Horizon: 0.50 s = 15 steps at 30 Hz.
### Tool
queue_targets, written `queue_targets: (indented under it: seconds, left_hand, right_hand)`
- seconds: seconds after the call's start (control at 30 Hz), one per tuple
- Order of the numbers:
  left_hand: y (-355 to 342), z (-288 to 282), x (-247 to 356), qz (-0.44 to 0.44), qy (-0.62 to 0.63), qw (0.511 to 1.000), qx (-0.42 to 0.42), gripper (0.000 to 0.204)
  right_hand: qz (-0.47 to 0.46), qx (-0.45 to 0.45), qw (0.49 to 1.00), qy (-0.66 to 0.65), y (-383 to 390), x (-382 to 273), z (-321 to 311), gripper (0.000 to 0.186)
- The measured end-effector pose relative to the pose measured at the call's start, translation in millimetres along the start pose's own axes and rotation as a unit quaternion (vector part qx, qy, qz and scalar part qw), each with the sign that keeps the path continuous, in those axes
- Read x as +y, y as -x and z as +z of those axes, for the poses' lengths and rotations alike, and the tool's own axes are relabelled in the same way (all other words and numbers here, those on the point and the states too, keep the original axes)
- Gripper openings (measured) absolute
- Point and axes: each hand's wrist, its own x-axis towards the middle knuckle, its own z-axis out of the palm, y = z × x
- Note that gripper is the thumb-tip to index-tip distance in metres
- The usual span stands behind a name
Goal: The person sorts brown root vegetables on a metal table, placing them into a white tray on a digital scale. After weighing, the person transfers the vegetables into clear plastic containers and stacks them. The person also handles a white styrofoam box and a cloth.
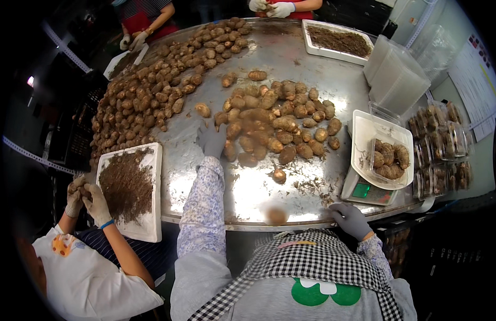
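Observation:
My left hand (211,139), in a grey glove, reaches out over the metal table with its fingers spread. It is at the left edge of a loose pile of brown taro tubers (284,123), and one single taro (203,110) lies just beyond its fingertips. Low at the front edge of the table, my right hand (350,220) rests near the scale, gloved in grey, fingers stretched toward the left and holding nothing that shows. A motion-blurred taro (276,215) is between my arms near the edge; another taro (279,176) lies a little farther in.
A digital scale (362,190) at right bears a white tray (361,128) with a clear box of taros (390,160). Filled boxes (439,134) and stacked empty boxes (396,75) stand beyond. A large taro heap (135,101), dirt trays (158,187) and co-workers' gloved hands (95,203) surround the table.

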Motion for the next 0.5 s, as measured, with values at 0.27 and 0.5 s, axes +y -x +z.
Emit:
queue_targets:
  seconds: [0.27,0.5]
  left_hand:
    - [51.2,-31.0,27.3,0.121,-0.035,0.989,-0.084,0.058]
    - [70.7,-57.4,164.1,0.364,0.105,0.924,-0.047,0.048]
  right_hand:
    - [-0.051,-0.051,0.997,0.025,-24.0,-16.1,2.6,0.028]
    - [-0.077,-0.062,0.995,0.028,-41.0,-19.6,11.6,0.032]
